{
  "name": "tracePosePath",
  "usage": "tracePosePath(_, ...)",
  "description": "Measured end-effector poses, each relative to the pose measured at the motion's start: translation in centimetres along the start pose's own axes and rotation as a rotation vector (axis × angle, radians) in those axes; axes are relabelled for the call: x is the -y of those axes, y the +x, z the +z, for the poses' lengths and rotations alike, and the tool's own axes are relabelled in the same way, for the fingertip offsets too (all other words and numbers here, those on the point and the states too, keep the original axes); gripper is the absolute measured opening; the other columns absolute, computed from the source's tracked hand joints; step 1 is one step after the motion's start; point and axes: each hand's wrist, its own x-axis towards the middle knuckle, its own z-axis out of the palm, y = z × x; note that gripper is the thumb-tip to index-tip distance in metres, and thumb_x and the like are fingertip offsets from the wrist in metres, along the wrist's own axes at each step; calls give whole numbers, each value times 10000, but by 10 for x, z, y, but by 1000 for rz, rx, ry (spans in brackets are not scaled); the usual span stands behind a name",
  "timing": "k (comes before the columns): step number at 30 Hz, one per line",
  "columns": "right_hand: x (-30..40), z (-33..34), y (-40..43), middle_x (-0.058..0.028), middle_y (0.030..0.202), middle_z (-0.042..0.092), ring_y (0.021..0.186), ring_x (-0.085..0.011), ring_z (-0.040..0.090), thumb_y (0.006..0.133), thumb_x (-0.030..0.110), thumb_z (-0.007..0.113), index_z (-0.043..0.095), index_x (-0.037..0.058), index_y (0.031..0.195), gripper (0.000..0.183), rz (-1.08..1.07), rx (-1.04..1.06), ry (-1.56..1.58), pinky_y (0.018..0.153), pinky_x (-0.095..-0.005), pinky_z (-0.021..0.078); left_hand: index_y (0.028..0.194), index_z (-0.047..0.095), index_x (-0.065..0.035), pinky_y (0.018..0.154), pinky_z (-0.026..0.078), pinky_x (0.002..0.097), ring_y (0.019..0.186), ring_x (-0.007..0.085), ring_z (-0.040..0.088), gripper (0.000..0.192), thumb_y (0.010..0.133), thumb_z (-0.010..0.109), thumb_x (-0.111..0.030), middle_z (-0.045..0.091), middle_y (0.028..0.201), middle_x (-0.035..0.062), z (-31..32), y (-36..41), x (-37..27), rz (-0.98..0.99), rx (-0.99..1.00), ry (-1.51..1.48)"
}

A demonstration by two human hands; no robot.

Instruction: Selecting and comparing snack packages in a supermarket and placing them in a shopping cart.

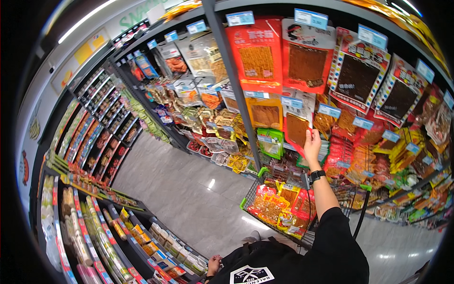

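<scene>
My right hand [312, 143], with a black watch on the wrist, grips the lower right edge of a red and white snack packet [298, 124] with a clear window. The packet is at a rack of hanging snack packets, below a price tag. Larger red packets [255, 53] hang above it, and a green packet [270, 142] hangs to its left. My left hand [214, 264] is low beside my body, near the left shelf; its fingers look curled, and whether it holds anything is unclear. Under my right forearm stands a wire shopping cart [250, 213] with several snack packets [271, 202] inside.
A dark upright post [236, 78] divides the rack. Shelves of packaged goods [117, 248] line the lower left. Grey tiled floor [170, 191] runs between the shelves. More hanging packets [400, 88] extend to the right.
</scene>
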Motion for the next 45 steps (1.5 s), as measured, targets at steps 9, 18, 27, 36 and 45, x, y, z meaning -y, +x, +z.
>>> tracePosePath(9,77,-33,-47,7,873,596,828,-40,518,990,130,562,548,28,981,104,204,74,324,739,-192,413,915,636,-48,495,379,229,607,70,534,294,947,588,-337,584,704,-15,3,57,-73,251,106,139)
tracePosePath(18,129,-38,-169,19,890,638,815,-52,570,972,156,596,608,55,999,105,555,312,495,747,-204,454,1128,640,-17,877,472,319,1019,199,631,588,992,413,-542,671,1151,120,112,-8,-297,436,422,99)
tracePosePath(27,157,-13,-291,-56,1203,599,1107,-121,553,948,107,617,470,21,1285,377,818,401,569,966,-288,441,1286,500,20,953,492,353,1094,204,611,429,1038,429,-323,605,1258,120,119,-52,-325,404,674,-292)
tracePosePath(36,172,-42,-317,-67,1248,587,1118,-127,565,799,58,774,454,0,1334,626,758,373,432,961,-302,464,1173,582,18,814,530,270,913,130,664,258,915,600,18,694,1073,90,121,-50,-329,431,766,-209)
tracePosePath(45,182,-64,-329,-75,1208,610,1103,-140,572,794,53,776,495,-12,1256,545,675,284,331,968,-311,456,1127,587,-5,831,539,297,910,142,661,272,871,679,-8,680,1062,83,126,-68,-331,443,801,-171)
